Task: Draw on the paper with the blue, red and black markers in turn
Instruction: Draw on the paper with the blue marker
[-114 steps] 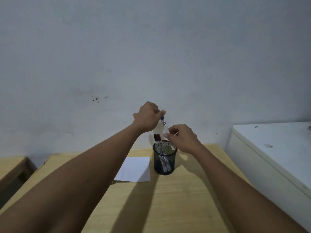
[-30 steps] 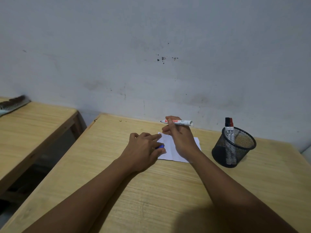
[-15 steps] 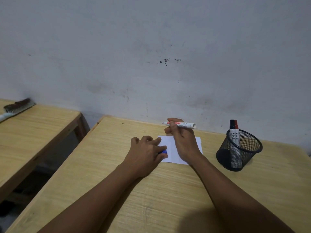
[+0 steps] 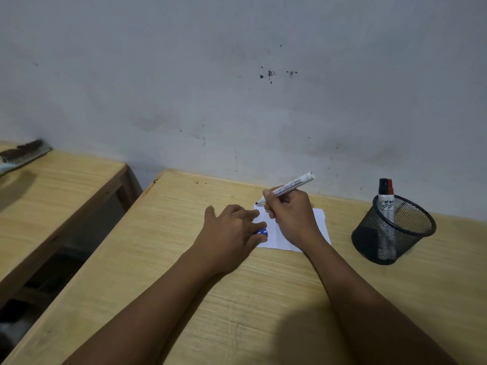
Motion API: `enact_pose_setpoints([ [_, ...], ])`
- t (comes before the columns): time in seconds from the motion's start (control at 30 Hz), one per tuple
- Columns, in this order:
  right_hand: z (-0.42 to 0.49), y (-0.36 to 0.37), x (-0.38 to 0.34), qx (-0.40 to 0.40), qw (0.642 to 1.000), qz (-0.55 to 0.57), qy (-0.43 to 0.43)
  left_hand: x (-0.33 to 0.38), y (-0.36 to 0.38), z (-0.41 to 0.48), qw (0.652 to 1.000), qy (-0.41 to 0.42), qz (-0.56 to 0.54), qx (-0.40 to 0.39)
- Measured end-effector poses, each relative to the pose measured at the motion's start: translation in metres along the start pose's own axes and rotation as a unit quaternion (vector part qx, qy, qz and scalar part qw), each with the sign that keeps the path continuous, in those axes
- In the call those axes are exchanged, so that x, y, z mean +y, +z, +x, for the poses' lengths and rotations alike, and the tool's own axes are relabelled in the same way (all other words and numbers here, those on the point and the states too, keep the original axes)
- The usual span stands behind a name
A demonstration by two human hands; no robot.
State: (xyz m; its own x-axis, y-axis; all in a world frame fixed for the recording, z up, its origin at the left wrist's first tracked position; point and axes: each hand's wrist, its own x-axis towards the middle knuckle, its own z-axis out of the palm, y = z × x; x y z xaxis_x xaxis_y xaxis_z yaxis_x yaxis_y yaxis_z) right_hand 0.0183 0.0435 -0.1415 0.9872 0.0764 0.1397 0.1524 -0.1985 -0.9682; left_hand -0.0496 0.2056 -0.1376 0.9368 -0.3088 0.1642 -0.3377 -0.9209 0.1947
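A small white paper (image 4: 320, 222) lies on the wooden desk (image 4: 263, 299) near the wall. My right hand (image 4: 290, 214) grips an uncapped white marker (image 4: 292, 186), tilted, with its tip at the paper's far left corner. My left hand (image 4: 232, 233) rests on the paper's left edge and holds the blue cap (image 4: 261, 232) between its fingers. A black mesh cup (image 4: 392, 230) to the right of the paper holds a black-capped marker (image 4: 382, 204) and a red-capped marker (image 4: 390, 187), both upright.
The desk stands against a stained white wall. A second wooden desk (image 4: 52, 196) is at the left across a gap, with a brush (image 4: 23, 154) on its far end. Bare desk surface lies in front of my arms.
The marker has tipped from level above the paper down onto its far left corner. My left fingers have spread onto the paper. Earlier I pulled the marker from the cup and uncapped it.
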Motion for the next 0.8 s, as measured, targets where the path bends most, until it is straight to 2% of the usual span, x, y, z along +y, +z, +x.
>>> enact_pose_setpoints([
  [0.1,0.0,0.001,-0.001,-0.002,1.0,-0.007,-0.005,-0.003,-0.005,0.0,0.998,-0.021,-0.025,-0.053],
  [0.3,0.0,0.001,-0.001,0.0,1.0,-0.024,-0.005,-0.001,-0.011,0.001,0.996,-0.019,-0.025,-0.089],
  [0.8,0.002,0.004,0.001,0.007,0.995,-0.1,-0.02,0.0,-0.022,0.0,0.996,-0.01,-0.039,-0.077],
])
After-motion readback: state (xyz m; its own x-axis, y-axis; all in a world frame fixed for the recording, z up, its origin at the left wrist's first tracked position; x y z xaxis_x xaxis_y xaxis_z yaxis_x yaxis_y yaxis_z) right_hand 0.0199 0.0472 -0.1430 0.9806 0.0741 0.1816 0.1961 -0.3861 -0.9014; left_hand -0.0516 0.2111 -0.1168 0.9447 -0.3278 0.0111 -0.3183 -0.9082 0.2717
